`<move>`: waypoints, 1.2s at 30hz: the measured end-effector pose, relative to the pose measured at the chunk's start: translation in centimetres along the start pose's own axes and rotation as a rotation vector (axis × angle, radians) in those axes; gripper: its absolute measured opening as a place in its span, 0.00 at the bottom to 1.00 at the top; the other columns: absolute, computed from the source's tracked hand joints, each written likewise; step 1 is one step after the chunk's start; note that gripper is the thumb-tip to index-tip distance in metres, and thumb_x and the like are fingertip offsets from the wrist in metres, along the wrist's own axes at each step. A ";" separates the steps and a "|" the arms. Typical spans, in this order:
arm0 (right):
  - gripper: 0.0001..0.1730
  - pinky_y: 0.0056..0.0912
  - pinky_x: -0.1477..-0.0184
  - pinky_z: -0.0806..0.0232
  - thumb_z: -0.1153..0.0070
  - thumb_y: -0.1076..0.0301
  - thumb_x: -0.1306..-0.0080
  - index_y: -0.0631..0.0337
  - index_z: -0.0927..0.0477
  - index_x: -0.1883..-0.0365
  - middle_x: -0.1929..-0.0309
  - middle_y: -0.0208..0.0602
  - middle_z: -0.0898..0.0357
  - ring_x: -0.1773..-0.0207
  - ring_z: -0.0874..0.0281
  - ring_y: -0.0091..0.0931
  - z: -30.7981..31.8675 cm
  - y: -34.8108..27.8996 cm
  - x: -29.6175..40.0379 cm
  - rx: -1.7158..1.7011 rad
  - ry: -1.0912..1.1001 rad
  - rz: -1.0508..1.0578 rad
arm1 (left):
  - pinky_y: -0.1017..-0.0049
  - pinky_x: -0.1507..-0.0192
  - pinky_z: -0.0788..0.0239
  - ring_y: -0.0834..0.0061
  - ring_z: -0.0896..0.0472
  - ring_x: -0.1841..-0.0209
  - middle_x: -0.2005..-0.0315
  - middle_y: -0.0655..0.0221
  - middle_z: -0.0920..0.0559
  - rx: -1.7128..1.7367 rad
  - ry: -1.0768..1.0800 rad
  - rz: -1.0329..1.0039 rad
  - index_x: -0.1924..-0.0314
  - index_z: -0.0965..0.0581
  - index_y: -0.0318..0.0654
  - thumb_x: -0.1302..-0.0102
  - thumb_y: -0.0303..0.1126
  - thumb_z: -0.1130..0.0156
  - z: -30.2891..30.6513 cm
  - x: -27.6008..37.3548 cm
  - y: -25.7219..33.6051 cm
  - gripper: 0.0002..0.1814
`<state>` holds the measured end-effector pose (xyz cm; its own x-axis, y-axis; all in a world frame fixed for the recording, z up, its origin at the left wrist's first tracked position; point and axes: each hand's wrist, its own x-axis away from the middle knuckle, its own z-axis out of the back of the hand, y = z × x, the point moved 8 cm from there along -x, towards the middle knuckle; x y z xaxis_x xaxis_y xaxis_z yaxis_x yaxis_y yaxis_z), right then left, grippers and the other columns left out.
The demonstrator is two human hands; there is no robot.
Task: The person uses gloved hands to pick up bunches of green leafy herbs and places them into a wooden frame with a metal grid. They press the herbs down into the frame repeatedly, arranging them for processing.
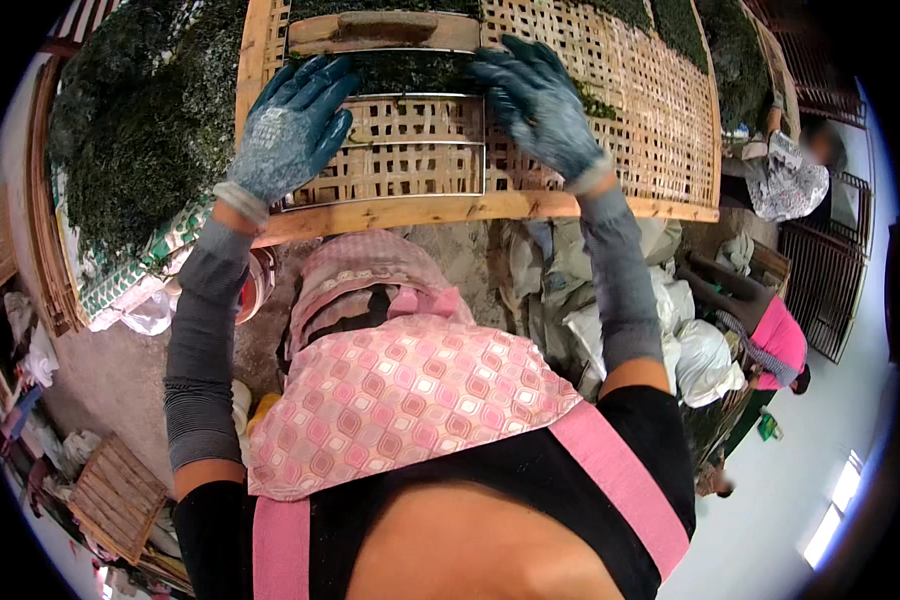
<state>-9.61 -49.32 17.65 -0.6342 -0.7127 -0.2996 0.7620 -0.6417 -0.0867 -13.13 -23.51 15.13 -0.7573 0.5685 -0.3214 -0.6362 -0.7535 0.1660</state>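
My left hand (289, 135), in a blue coated work glove, lies palm down with fingers spread at the left end of a strip of dark green seaweed-like material (416, 73). My right hand (544, 120), gloved alike, touches the strip's right end; its fingertips are partly blurred. The strip fills one slot of a thin metal frame (420, 143), whose nearer slots show bare lattice. Beneath lies a woven bamboo screen (637, 142) in a wooden border. A wooden block with a raised grip (384, 31) rests just beyond the strip, touched by neither hand.
A big heap of the green material (139, 127) stands close on the left, over patterned sheeting (139, 259). More covers the screen's far right (679, 34). White sacks (701, 360) sit below right. One person (784, 176) works at the right; another in pink (780, 341) bends over nearby.
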 end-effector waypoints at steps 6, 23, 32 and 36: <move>0.51 0.53 0.14 0.61 0.34 0.44 0.38 0.46 0.40 0.19 0.17 0.43 0.44 0.13 0.56 0.41 -4.9 5.7 0.7 0.004 -0.120 -0.195 | 0.58 0.29 0.33 0.54 0.25 0.32 0.35 0.55 0.22 0.078 -0.015 -0.071 0.36 0.23 0.37 0.24 0.44 0.42 -1.4 -7.4 8.4 0.24; 0.14 0.52 0.57 0.20 0.36 0.63 0.40 0.57 0.13 0.56 0.63 0.47 0.11 0.59 0.12 0.46 -3.9 -3.2 -11.7 0.059 -0.391 -0.246 | 0.56 0.23 0.45 0.57 0.30 0.27 0.25 0.64 0.31 0.309 -0.381 0.118 0.24 0.33 0.54 0.20 0.54 0.56 -9.3 -8.3 9.3 0.30; 0.15 0.48 0.54 0.18 0.35 0.66 0.38 0.57 0.12 0.52 0.57 0.46 0.11 0.56 0.11 0.42 -7.3 -12.5 -17.8 0.206 -0.428 -0.078 | 0.57 0.28 0.36 0.58 0.26 0.30 0.30 0.64 0.26 0.496 -0.302 0.147 0.29 0.29 0.50 0.24 0.43 0.49 -9.5 -6.4 8.2 0.25; 0.20 0.45 0.52 0.18 0.35 0.64 0.35 0.51 0.14 0.44 0.54 0.42 0.11 0.53 0.11 0.40 3.1 -10.0 -16.7 0.228 -0.274 -0.209 | 0.57 0.30 0.33 0.58 0.24 0.32 0.33 0.64 0.23 0.386 -0.303 0.123 0.32 0.26 0.48 0.26 0.38 0.45 -6.7 -5.3 6.9 0.24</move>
<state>-7.05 -31.87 26.44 -0.8067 -0.5901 -0.0311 0.5847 -0.8048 0.1027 -12.50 -33.99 11.71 -0.8027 0.5963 -0.0022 -0.5042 -0.6766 0.5367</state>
